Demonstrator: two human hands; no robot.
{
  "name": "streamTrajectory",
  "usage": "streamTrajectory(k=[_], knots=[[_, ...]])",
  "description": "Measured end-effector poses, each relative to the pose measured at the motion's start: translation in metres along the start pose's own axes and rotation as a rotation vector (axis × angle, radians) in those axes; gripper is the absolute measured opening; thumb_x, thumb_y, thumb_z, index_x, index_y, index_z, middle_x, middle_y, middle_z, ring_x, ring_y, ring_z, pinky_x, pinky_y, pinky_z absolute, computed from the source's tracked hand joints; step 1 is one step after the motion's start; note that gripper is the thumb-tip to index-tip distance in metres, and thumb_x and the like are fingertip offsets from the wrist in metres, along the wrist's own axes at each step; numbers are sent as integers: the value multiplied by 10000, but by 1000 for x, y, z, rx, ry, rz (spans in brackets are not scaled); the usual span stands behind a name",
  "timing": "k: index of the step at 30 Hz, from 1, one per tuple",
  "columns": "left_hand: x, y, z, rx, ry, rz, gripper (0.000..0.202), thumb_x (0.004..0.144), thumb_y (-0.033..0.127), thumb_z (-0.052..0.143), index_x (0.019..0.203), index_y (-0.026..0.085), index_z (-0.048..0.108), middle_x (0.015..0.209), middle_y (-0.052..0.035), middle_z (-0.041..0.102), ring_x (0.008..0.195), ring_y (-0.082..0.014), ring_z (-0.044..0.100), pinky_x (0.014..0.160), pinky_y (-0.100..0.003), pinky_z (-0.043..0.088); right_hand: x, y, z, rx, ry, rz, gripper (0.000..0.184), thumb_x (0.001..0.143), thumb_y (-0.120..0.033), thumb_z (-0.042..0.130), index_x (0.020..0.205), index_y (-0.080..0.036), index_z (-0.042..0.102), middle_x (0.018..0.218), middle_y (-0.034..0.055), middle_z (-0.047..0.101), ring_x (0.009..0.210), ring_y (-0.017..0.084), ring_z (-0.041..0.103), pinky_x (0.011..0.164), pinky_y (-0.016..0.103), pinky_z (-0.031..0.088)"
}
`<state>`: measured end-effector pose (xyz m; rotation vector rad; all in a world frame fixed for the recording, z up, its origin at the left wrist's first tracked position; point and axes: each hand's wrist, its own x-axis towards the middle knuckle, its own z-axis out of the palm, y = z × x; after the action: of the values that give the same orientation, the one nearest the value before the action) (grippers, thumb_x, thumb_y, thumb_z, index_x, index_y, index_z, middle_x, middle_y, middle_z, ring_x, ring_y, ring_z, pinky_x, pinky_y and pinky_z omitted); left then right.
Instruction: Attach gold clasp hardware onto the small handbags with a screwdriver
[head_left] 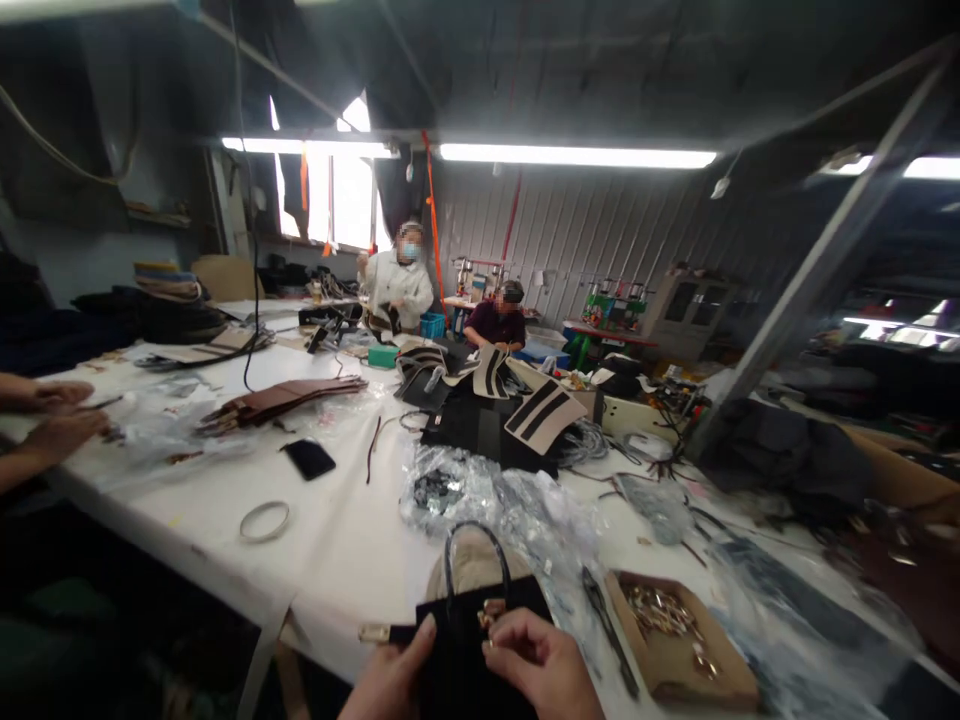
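Note:
A small black handbag with a dark looped handle is at the table's near edge. My left hand grips its left side, thumb on the front, beside a strap with a gold-coloured metal end. With thumb and forefinger closed, my right hand pinches a tiny gold-coloured metal piece at the bag's front. Right above those fingertips sits a gold-coloured clasp. Behind the handle a beige rounded piece shows. The lower bag is cut off by the frame.
On the right, a cardboard tray of metal fittings lies beside dark pliers. Clear plastic bags, a phone and a tape ring lie farther in. A co-worker's hands work at the left; two people are behind.

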<state>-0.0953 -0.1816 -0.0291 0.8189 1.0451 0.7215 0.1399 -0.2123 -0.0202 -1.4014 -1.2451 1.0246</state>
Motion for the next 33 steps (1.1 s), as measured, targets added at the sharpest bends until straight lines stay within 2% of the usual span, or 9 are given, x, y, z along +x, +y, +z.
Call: streamTrajectory(k=[3,6,9,13,16,21,27,30,33], knots=[[1,-8,5,-153,-40,30,677,878,738,846,1224,157,816,1067,-180,838,986,-381,803,826,-476,669,-12,-11,2,-208,46,-58,216,870,-481,875,840,-268,866,882,52,827,884,274,782,861,362,625],[3,-10,8,-262,-8,44,581,848,636,930,1041,97,826,929,-152,833,841,-281,779,734,-337,617,-16,-15,4,-321,122,-119,159,904,-438,870,944,-288,907,990,57,858,940,267,798,914,366,630],[4,-8,9,-324,62,19,485,863,552,950,943,93,811,833,-118,812,726,-214,733,629,-266,558,-18,-16,2,-375,154,-171,117,899,-398,896,973,-311,921,984,50,860,927,250,804,903,359,646],[6,-9,11,-400,68,-10,384,891,461,950,930,104,815,867,-125,825,732,-201,738,621,-245,569,-20,-16,-3,-319,165,-167,149,921,-370,886,1051,-306,919,1034,41,877,946,249,827,931,361,667],[8,-11,11,-431,44,47,341,897,421,953,993,119,829,944,-118,844,791,-203,761,673,-240,600,-20,-16,-6,-348,122,-192,160,979,-334,820,1101,-280,907,1080,50,873,969,250,827,931,361,665],[8,-12,10,-447,-17,60,444,867,473,968,1068,101,832,1035,-155,849,897,-257,794,755,-296,641,-22,-19,-5,-473,34,-287,199,1048,-271,712,1141,-255,888,1070,80,841,971,241,810,920,356,657],[12,-13,9,-425,19,60,535,765,523,1028,1000,90,820,917,-125,820,752,-187,719,686,-252,584,-8,-29,23,-241,12,-177,219,1006,-293,748,1169,-229,879,1080,83,850,905,229,840,867,336,711],[12,-12,10,-424,58,55,566,711,545,1051,954,96,807,800,-72,768,660,-137,630,598,-216,502,1,-30,37,-215,21,-117,214,954,-266,783,1134,-212,885,1027,79,865,869,238,850,827,331,719],[7,-7,15,-404,63,95,584,693,590,1045,924,111,802,782,-54,748,664,-140,610,601,-225,478,6,-31,42,-261,44,-112,218,949,-286,789,1128,-217,891,1031,81,875,841,242,852,813,338,717]])
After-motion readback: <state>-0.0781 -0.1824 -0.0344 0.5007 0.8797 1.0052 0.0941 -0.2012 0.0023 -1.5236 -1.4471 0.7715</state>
